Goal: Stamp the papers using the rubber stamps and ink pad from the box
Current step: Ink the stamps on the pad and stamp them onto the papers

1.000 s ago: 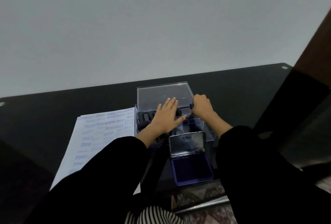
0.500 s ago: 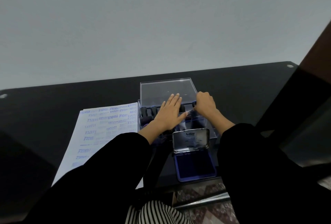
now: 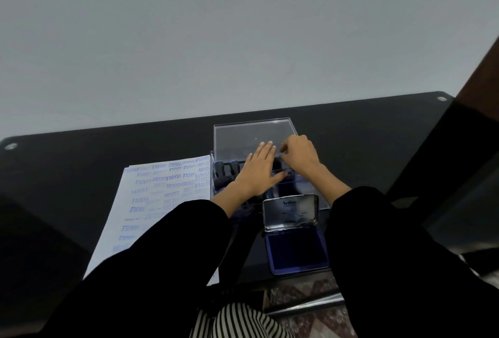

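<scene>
A clear plastic box [image 3: 310, 197] stands on the black table with its lid [image 3: 243, 135] raised at the back. Black-handled rubber stamps [image 3: 227, 168] stand in its left part. My left hand [image 3: 258, 173] lies flat over the box, fingers straight and pointing away from me. Beside it, my right hand [image 3: 301, 156] is curled over the box's right part, its fingertips pinching a dark stamp handle that is mostly hidden. The blue ink pad [image 3: 295, 252] lies open in front of the box, its metal lid [image 3: 291, 212] upright. A paper sheet [image 3: 162, 197] covered with blue stamp marks lies to the left.
The black glass table [image 3: 364, 132] reaches back to a plain grey wall. Its near edge runs just below the ink pad, with patterned floor [image 3: 302, 294] beneath. A dark brown panel [image 3: 480, 78] rises at the right.
My right hand has lifted slightly and moved toward the lid while staying curled. My left hand has stayed flat over the box.
</scene>
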Action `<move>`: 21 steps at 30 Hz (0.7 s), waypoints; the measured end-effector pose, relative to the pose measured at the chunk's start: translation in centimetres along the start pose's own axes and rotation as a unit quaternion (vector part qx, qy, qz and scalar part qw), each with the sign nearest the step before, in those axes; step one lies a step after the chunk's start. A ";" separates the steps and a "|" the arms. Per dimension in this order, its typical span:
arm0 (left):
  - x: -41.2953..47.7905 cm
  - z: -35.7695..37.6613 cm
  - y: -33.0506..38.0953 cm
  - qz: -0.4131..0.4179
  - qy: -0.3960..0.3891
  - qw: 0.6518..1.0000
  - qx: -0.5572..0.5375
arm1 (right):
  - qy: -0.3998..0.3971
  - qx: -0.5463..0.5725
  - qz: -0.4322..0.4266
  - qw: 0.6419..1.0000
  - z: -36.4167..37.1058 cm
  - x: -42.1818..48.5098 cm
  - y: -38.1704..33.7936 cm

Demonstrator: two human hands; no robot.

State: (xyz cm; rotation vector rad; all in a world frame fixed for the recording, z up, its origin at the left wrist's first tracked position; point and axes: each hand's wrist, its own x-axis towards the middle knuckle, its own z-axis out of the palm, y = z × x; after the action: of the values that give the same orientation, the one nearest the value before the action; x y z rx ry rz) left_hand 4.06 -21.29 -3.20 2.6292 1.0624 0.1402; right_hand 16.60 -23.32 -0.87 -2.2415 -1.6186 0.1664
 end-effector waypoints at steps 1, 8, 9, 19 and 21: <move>0.0 0.0 0.0 0.000 0.002 1.000 -0.007 | -0.009 0.010 0.004 1.000 0.1 0.1 -0.1; -0.3 -0.5 0.1 0.008 0.004 0.999 -0.044 | -0.076 0.041 0.085 0.993 0.8 -0.1 -0.3; -0.4 -0.6 0.2 0.009 0.003 0.999 -0.048 | -0.079 0.042 0.091 0.992 0.8 -0.1 -0.4; -1.8 -1.9 0.0 0.005 0.017 0.996 -0.083 | -0.020 0.121 0.100 0.987 -0.3 -0.7 -1.1; -2.2 -2.5 0.1 0.004 0.025 0.996 -0.083 | 0.007 0.136 0.095 0.986 -1.2 -1.1 -1.4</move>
State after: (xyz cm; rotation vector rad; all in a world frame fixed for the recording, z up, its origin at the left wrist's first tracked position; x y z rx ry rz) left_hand 2.07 -22.29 -0.69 2.4929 1.0114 0.2847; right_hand 15.38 -24.27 0.62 -2.1744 -1.2849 0.3967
